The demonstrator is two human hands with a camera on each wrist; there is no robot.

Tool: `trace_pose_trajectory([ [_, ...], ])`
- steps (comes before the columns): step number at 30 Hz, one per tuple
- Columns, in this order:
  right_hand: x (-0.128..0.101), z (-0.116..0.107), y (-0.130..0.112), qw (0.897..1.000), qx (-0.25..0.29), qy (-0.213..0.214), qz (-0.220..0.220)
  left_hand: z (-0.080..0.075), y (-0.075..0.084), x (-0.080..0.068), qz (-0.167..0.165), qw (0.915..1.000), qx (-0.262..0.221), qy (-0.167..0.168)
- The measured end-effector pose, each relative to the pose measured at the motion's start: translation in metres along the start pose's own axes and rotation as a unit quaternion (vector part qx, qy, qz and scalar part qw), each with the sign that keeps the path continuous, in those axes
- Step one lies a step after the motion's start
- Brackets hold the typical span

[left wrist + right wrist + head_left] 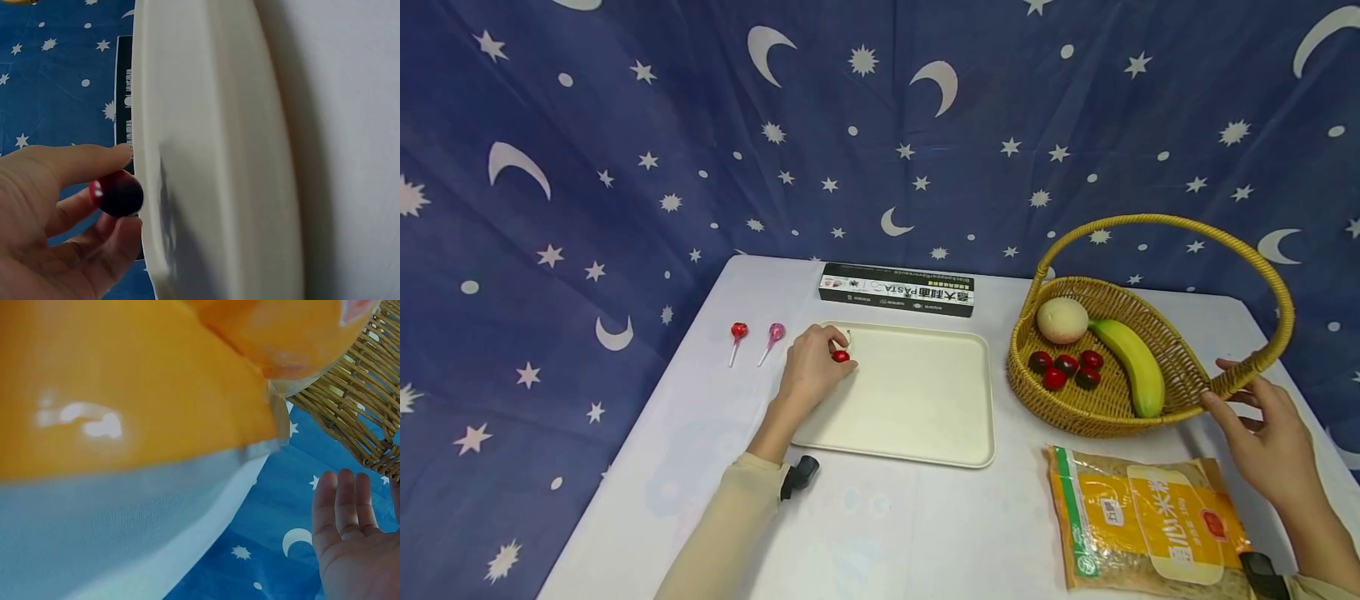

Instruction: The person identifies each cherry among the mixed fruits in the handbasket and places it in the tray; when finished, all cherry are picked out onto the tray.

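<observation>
My left hand (814,367) pinches a dark red cherry (841,356) between thumb and fingers, above the left side of a cream tray (917,392). Seen closer in the left wrist view, the cherry (117,194) is round and glossy, beside the tray's edge (187,94). At the right end of a wicker basket (1105,425), my right hand (1270,433) holds the rim at the foot of the handle, thumb in front and fingers behind. In the right wrist view several fingers (347,506) extend below the wicker. Inside the basket lie a peach (1063,321), a banana (1131,362) and several cherries (1066,364).
Two lollipops, one red (739,331) and one pink (776,332), lie left of the tray. A black pasta box (897,290) lies behind it. An orange rice noodle bag (1150,525) lies in front of the basket. A blue star-patterned cloth (880,150) hangs behind the white table (910,533).
</observation>
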State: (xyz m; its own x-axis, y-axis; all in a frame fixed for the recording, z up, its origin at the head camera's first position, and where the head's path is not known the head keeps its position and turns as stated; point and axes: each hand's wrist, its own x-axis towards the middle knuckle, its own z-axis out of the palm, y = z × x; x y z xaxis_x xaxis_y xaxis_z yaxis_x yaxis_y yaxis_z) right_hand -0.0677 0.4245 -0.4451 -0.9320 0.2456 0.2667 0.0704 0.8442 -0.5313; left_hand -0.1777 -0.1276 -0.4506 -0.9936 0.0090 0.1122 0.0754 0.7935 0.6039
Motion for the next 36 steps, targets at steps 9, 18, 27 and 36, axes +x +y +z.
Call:
trace_pose_trajectory([
  [9,0.001,-0.001,0.002,1.0,0.01,0.001,-0.008,0.007,-0.003,0.001,-0.019,0.9986,0.024,-0.043],
  [18,0.001,-0.001,0.002,1.0,0.01,0.0,-0.006,0.008,0.005,-0.004,-0.02,0.9972,0.033,-0.064],
  [27,0.001,-0.002,0.002,1.0,0.012,-0.002,-0.003,0.004,0.017,-0.004,0.024,0.9973,0.044,-0.053],
  [36,0.001,-0.001,0.003,1.0,0.025,0.001,-0.009,0.002,0.031,-0.005,0.069,0.9964,0.035,-0.036],
])
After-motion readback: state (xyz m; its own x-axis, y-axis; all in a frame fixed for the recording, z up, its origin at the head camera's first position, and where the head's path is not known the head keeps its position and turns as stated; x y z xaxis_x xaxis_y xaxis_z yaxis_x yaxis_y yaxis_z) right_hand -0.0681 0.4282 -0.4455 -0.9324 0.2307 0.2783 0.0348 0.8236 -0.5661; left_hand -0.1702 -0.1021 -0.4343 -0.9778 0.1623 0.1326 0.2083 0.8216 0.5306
